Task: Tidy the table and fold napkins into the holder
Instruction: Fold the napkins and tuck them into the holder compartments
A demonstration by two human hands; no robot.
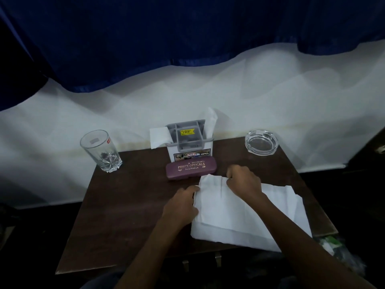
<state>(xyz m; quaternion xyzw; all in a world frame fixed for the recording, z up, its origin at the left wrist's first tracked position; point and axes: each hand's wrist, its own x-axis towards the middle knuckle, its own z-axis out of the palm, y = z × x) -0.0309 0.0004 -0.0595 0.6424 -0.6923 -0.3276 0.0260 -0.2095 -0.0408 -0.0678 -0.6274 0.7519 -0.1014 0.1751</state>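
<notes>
A soft white paper napkin is pinched at its far edge by the right hand and gripped at its left edge by the left hand, fingers closed on the sheet. It is spread, creased, over the near right of the dark brown wooden table. Just beyond lies a maroon hard spectacle case, touching a grey-and-white plastic napkin holder with white napkins tucked in both sides. A clear cut-base drinking glass and a round glass ashtray are seen empty at the far corners. Bare tabletop is left at the near left
</notes>
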